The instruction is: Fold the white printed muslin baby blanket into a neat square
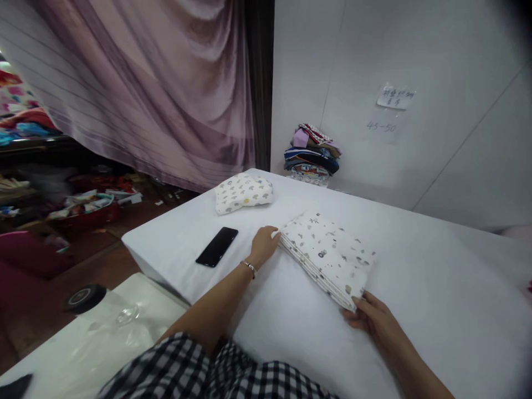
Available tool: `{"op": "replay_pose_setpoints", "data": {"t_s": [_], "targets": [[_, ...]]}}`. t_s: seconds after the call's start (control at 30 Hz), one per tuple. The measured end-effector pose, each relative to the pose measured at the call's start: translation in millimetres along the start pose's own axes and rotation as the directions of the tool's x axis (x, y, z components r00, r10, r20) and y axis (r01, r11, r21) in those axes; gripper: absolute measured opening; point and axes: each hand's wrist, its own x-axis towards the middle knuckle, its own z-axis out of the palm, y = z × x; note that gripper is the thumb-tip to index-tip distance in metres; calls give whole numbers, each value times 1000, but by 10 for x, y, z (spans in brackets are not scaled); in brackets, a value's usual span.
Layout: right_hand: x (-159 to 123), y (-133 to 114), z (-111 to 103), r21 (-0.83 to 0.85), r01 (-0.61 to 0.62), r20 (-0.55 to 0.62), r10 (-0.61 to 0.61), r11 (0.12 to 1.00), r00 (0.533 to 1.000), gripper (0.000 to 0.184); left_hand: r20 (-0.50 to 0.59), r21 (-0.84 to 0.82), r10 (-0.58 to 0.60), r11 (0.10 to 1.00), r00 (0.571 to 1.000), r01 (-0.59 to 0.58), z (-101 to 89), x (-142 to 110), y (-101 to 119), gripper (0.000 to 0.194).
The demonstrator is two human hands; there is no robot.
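Observation:
A folded white cloth [328, 249] with small grey and brown prints lies on the white-covered table [415, 310], its layered edge facing me. My left hand [265, 245], with a bracelet at the wrist, pinches its left corner. At the near right corner, my right hand [369, 316] grips the layers, thumb on top and fingers underneath. Left of my left hand rests a black phone [216, 246], lying flat. Behind the phone sits a puffy white bundle [244, 193] with a grey mushroom-like print.
A stack of folded clothes [312, 152] stands beyond the table's far edge, against the wall. Pink curtains [174, 83] hang at the back left. A lower white surface [137, 321] with clear plastic on it adjoins at the near left.

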Motion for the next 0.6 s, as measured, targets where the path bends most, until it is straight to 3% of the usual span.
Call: {"op": "replay_pose_setpoints", "data": {"t_s": [0.3,0.6], "targets": [[-93,-93,109,-61,-24,-53,21,998,998,49,38,-25,-133,991,990,134,99,197,118,35],[-68,-50,111,-72,-1,-98,-6,997,995,54,91,-60,-230,970,969,236,138,271,136,11]]}}
